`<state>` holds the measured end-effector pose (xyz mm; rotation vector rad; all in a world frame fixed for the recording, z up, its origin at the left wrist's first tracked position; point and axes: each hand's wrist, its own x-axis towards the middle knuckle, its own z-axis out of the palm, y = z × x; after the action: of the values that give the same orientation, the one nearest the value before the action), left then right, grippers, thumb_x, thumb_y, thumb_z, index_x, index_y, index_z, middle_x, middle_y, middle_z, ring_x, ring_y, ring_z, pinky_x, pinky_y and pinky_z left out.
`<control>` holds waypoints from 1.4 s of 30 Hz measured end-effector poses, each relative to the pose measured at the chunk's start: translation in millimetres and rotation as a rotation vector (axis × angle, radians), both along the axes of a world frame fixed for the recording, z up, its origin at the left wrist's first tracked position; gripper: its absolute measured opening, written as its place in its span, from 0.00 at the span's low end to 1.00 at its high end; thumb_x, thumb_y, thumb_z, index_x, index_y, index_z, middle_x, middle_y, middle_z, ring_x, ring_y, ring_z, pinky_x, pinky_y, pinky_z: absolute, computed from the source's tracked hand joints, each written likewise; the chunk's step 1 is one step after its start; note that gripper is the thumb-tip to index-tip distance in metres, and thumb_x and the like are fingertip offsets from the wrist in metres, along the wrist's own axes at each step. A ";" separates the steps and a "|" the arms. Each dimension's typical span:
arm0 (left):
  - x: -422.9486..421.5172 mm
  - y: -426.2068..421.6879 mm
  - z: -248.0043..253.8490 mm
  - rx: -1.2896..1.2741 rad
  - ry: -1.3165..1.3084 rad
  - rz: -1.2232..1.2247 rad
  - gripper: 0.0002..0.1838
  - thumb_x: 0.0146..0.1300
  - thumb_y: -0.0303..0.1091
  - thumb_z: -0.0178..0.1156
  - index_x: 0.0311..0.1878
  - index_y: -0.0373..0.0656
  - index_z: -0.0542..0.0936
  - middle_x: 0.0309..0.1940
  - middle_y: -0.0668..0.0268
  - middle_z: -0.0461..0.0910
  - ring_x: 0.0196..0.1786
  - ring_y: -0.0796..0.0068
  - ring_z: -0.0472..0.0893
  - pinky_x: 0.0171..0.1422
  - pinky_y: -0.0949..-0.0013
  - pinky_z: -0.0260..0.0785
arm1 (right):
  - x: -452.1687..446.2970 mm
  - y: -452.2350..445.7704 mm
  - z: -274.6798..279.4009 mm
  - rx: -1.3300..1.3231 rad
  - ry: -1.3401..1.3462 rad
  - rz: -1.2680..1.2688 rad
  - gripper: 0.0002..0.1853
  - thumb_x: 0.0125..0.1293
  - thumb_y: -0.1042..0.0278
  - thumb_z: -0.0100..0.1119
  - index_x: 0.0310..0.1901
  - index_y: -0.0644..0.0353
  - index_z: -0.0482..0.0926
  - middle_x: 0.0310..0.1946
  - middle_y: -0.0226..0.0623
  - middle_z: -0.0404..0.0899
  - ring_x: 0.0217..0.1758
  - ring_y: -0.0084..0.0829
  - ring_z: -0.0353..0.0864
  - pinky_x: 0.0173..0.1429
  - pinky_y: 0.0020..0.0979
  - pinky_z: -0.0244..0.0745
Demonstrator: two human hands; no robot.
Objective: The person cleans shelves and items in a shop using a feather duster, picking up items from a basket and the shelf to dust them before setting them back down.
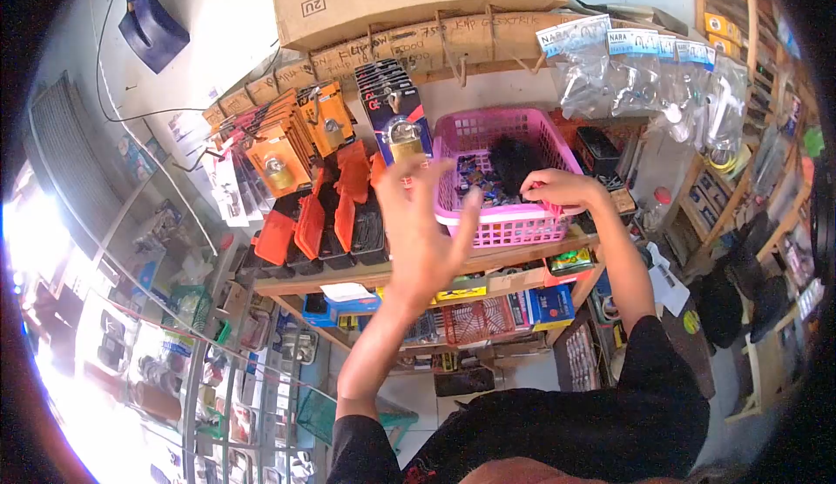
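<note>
Head view, looking down on a shop tabletop (507, 261). A pink basket (511, 226) sits near its right front corner, its longer side seeming to run roughly left to right, along the front edge. Inside lie small packets (471, 177), mostly in the left and middle, and a black clump (515, 162) nearer the back.

Our right hand (566, 190) is the nearer one. It reaches over the basket's right front part, fingers pointing left, so the packets lie to the left of its fingertips, and the clump is just behind and to the left of them. Those fingers are bent, tips close together beside a red bit (536, 185); we cannot tell whether they pinch it.

Our left hand (422, 240) is raised in front of the basket's left side, palm and fingers spread wide, with nothing seen in it. From there, the packets lie to the right.

Black bins (368, 230) with orange lids (311, 225) line the tabletop left of the basket; boxed padlocks (406, 138) stand behind our left hand.
</note>
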<state>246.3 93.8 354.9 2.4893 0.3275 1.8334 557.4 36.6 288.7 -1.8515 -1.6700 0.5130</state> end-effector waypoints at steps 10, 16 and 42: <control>43.0 35.7 -38.8 -0.114 0.393 -0.538 0.20 0.63 0.38 0.64 0.54 0.36 0.75 0.48 0.50 0.74 0.55 0.52 0.75 0.62 0.57 0.66 | 51.7 -13.6 9.6 0.389 0.916 -0.084 0.15 0.70 0.60 0.57 0.43 0.67 0.80 0.35 0.42 0.83 0.40 0.33 0.86 0.50 0.29 0.80; 108.6 85.2 -61.2 -0.587 0.592 -0.735 0.22 0.66 0.42 0.63 0.55 0.35 0.75 0.47 0.50 0.78 0.53 0.59 0.78 0.61 0.61 0.68 | 75.3 -10.3 -25.0 0.541 1.081 -0.029 0.19 0.75 0.52 0.48 0.45 0.60 0.79 0.56 0.54 0.79 0.57 0.41 0.82 0.61 0.34 0.72; 390.1 400.2 -272.2 -0.379 1.217 0.297 0.33 0.50 0.34 0.61 0.64 0.39 0.74 0.61 0.48 0.76 0.65 0.52 0.75 0.68 0.54 0.69 | 52.8 -1.9 -35.8 0.849 0.969 -0.068 0.15 0.72 0.61 0.47 0.45 0.67 0.74 0.45 0.40 0.76 0.56 0.39 0.80 0.63 0.37 0.71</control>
<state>636.3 494.0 82.7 2.9643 0.9585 -0.0043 610.2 34.7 252.9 -0.7989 -0.9077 0.4516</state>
